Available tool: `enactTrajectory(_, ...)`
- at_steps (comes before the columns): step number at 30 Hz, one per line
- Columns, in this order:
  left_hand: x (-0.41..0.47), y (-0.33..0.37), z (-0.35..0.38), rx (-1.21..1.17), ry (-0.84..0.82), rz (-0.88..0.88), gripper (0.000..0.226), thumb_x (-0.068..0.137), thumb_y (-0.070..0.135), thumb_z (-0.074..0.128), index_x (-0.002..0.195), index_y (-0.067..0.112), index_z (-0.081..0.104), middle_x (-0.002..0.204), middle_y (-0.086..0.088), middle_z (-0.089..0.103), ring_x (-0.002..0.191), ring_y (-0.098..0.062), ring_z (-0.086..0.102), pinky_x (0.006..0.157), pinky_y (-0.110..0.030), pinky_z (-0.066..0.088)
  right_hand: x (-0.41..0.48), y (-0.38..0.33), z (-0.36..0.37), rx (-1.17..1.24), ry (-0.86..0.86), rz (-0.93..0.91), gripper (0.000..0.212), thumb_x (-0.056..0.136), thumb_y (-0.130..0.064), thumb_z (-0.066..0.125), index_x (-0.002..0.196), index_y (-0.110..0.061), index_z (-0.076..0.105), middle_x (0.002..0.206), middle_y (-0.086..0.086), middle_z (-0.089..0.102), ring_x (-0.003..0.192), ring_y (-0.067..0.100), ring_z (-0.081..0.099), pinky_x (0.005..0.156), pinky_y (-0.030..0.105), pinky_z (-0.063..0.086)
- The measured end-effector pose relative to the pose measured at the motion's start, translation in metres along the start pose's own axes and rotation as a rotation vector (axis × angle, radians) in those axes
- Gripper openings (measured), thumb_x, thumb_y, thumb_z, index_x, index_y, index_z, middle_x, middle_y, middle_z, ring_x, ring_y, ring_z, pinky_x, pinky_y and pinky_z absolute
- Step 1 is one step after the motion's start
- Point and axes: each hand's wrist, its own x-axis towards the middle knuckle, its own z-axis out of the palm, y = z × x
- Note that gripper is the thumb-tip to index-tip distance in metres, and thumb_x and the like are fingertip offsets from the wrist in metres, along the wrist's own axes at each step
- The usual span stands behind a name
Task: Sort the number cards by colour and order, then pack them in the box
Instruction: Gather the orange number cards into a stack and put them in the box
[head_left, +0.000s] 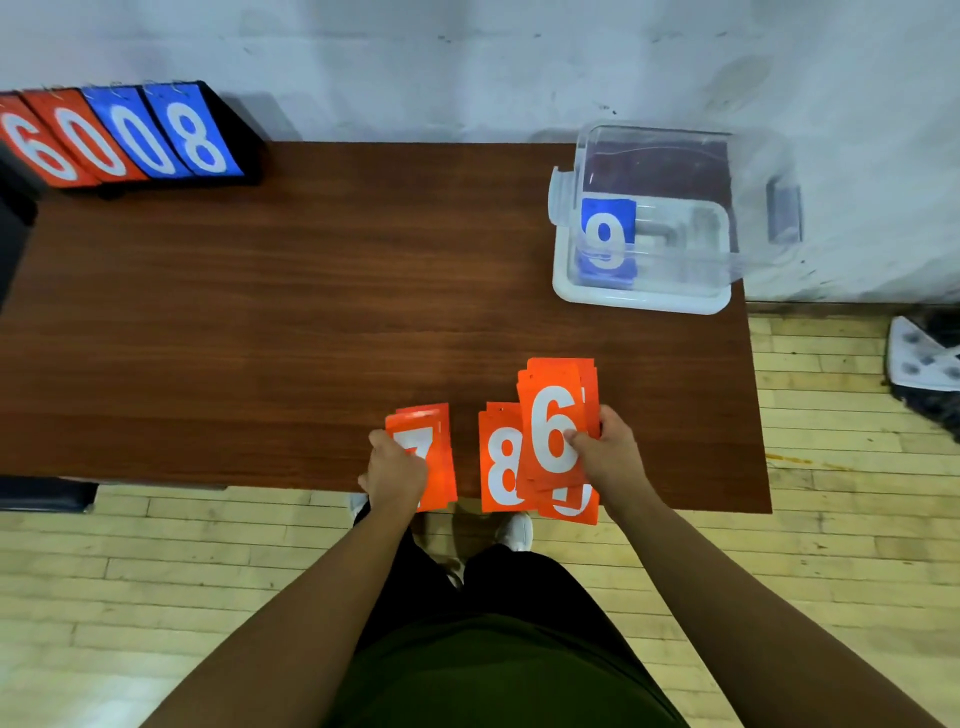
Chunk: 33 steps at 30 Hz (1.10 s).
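Observation:
Orange number cards lie along the near edge of the brown table (311, 312). My left hand (395, 470) grips a small stack topped by an orange 7 card (428, 441). An orange 8 card (498, 462) lies flat to the right of it. My right hand (602, 452) pinches a fanned stack with an orange 6 card (553, 415) on top, partly over the 8 and over another orange card (571, 506) beneath. The clear plastic box (644, 296) stands at the far right corner with a blue 9 card (608, 234) inside.
A flip scoreboard (119, 135) with red 6, 0 and blue 0, 8 stands at the far left corner against the wall. A dark object (15, 218) sits at the left edge. Wooden floor lies beyond the table's right and near edges.

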Motion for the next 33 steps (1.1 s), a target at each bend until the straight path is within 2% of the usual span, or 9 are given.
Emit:
enactTrajectory(3, -0.003, 0.006, -0.027, -0.286, 0.008, -0.018, 0.022, 0.088, 0.002, 0.043, 0.105, 0.013, 0.037, 0.093, -0.003, 0.055, 0.098, -0.033, 0.057, 0.084, -0.042, 0.045, 0.000, -0.005, 0.003, -0.025, -0.023, -0.025, 0.045, 0.095, -0.031, 0.060, 0.136, -0.019, 0.045, 0.135, 0.003, 0.057, 0.120, 0.028, 0.058, 0.097, 0.051, 0.049)
enactTrajectory(7, -0.015, 0.039, -0.050, -0.505, -0.102, 0.076, 0.036, 0.092, 0.008, 0.055, 0.125, 0.016, 0.043, 0.108, 0.000, 0.057, 0.106, -0.024, 0.058, 0.085, -0.038, 0.048, -0.001, -0.018, 0.011, -0.030, -0.075, -0.059, 0.045, 0.096, -0.032, 0.058, 0.137, -0.019, 0.044, 0.135, 0.003, 0.056, 0.121, 0.028, 0.057, 0.097, 0.049, 0.049)
enactTrajectory(11, -0.035, 0.078, -0.046, -0.438, -0.354, 0.165, 0.044, 0.097, 0.021, 0.057, 0.138, 0.022, 0.041, 0.123, 0.003, 0.055, 0.112, -0.015, 0.054, 0.094, -0.037, 0.047, -0.009, -0.032, 0.016, 0.058, -0.145, -0.097, 0.039, 0.100, -0.033, 0.050, 0.137, -0.021, 0.045, 0.132, 0.001, 0.058, 0.117, 0.025, 0.058, 0.095, 0.045, 0.050)
enactTrajectory(15, -0.044, 0.095, -0.026, -0.334, -0.349, 0.228, 0.051, 0.095, 0.034, 0.060, 0.139, 0.020, 0.039, 0.138, -0.002, 0.053, 0.122, -0.022, 0.055, 0.097, -0.039, 0.050, -0.018, -0.038, 0.014, 0.128, -0.185, -0.139, 0.031, 0.103, -0.036, 0.041, 0.132, -0.026, 0.047, 0.119, -0.009, 0.058, 0.104, 0.011, 0.058, 0.088, 0.033, 0.049)
enactTrajectory(19, -0.049, 0.103, -0.008, -0.357, -0.357, 0.253, 0.054, 0.092, 0.031, 0.065, 0.134, 0.021, 0.033, 0.133, 0.000, 0.053, 0.115, -0.019, 0.056, 0.091, -0.034, 0.050, -0.018, -0.031, 0.011, 0.022, -0.183, -0.245, 0.030, 0.099, -0.038, 0.050, 0.126, -0.026, 0.046, 0.125, -0.006, 0.056, 0.109, 0.013, 0.057, 0.091, 0.031, 0.048)
enactTrajectory(23, -0.044, 0.102, 0.006, -0.418, -0.384, 0.223, 0.056, 0.094, 0.033, 0.061, 0.139, 0.021, 0.028, 0.119, 0.006, 0.055, 0.106, -0.013, 0.057, 0.087, -0.030, 0.050, -0.012, -0.020, -0.005, -0.050, -0.110, -0.245, 0.027, 0.096, -0.024, 0.059, 0.120, -0.027, 0.046, 0.112, -0.010, 0.056, 0.103, 0.012, 0.058, 0.082, 0.028, 0.048)
enactTrajectory(26, -0.031, 0.085, 0.021, -0.178, -0.325, 0.285, 0.045, 0.092, 0.032, 0.063, 0.130, 0.017, 0.044, 0.119, -0.001, 0.057, 0.104, -0.016, 0.057, 0.075, -0.024, 0.048, -0.005, -0.009, -0.030, 0.018, 0.051, -0.190, 0.030, 0.095, -0.021, 0.060, 0.123, -0.018, 0.050, 0.114, -0.003, 0.060, 0.108, 0.021, 0.061, 0.087, 0.037, 0.052)
enactTrajectory(30, -0.019, 0.049, 0.037, 0.451, -0.104, 0.549, 0.054, 0.086, 0.037, 0.068, 0.132, 0.020, 0.045, 0.136, -0.004, 0.042, 0.124, -0.026, 0.041, 0.098, -0.037, 0.043, -0.005, 0.007, -0.054, 0.039, 0.113, -0.097, 0.041, 0.096, -0.028, 0.059, 0.134, -0.017, 0.045, 0.122, -0.001, 0.058, 0.103, 0.018, 0.059, 0.089, 0.043, 0.052)
enactTrajectory(33, -0.009, 0.041, 0.045, 0.651, -0.096, 0.694, 0.077, 0.083, 0.044, 0.069, 0.145, 0.023, 0.030, 0.147, -0.004, 0.033, 0.133, -0.027, 0.034, 0.107, -0.040, 0.036, -0.007, 0.016, -0.061, 0.054, 0.130, -0.064, 0.044, 0.096, -0.030, 0.059, 0.135, -0.017, 0.044, 0.124, -0.001, 0.058, 0.101, 0.017, 0.058, 0.090, 0.045, 0.051)
